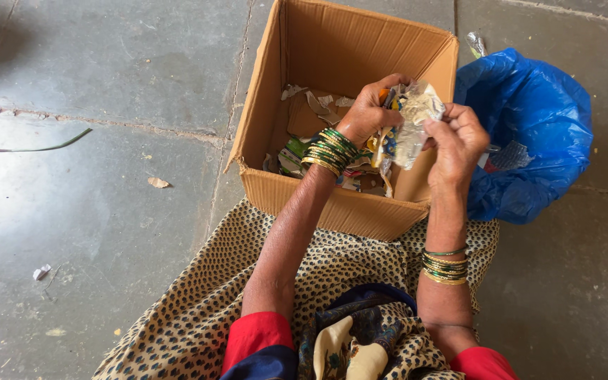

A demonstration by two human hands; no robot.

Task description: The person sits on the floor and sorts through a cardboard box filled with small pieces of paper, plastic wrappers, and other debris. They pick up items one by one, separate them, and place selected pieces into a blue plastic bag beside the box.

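The cardboard box [346, 63] at upper centre is plain tan-brown. The plastic bag [529, 127] at upper right is bright blue. The crumpled wrapper [413, 119] is silvery-clear with yellow and blue print. The bangles [328, 151] are green and gold. The floor [107, 84] is grey stone. The skirt [191, 317] is beige with dark dots; the sleeves [258, 338] are red.

The floor [107, 77] is laid with large grey stone slabs, parted by rough joints. A thin green stalk [40, 146] is seen lying well left of the cardboard box [350, 211], near a joint. A dry leaf scrap [157, 182] is found between stalk and box. Pale light is cast on the slabs left of the box.
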